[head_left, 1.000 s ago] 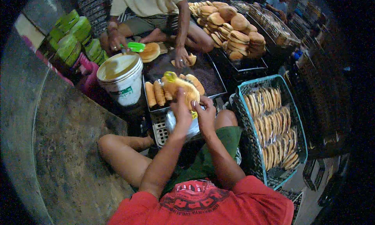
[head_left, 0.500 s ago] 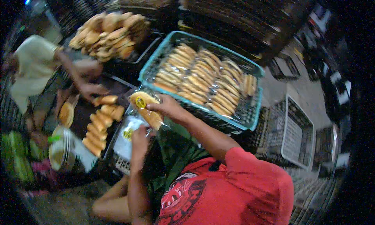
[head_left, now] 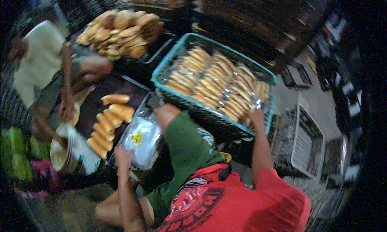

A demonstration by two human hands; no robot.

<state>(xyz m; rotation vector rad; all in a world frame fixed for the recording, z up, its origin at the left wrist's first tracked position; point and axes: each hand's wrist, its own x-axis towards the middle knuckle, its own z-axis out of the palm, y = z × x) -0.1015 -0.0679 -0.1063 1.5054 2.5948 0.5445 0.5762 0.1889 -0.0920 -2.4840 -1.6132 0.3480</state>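
Note:
My right hand [head_left: 254, 116] reaches into the front right of a teal-rimmed crate [head_left: 169, 87], closed on a clear-bagged bread roll [head_left: 256, 103]; blur hides part of the grip. Long rows of bagged bread rolls [head_left: 215, 77] fill most of the crate, with a shorter row at its right end. My left hand [head_left: 122, 154] rests at the left edge of a stack of clear plastic bags [head_left: 142, 145] with yellow printing, its fingers apart. Several unwrapped long rolls [head_left: 104, 129] lie in a line on the dark tray [head_left: 86, 107] left of the bags.
A co-worker [head_left: 38, 59] sits at the left, one hand at a white bucket [head_left: 72, 151]. Behind the tray rises a heap of loose bread [head_left: 121, 32]. An empty grey crate [head_left: 308, 143] stands on the right. Dark stacked crates [head_left: 250, 22] line the back.
My right hand has carried the bagged roll rightward from above the bags into the crate. My left hand has moved down and left to the bags' edge. The co-worker's hand has left the rolls.

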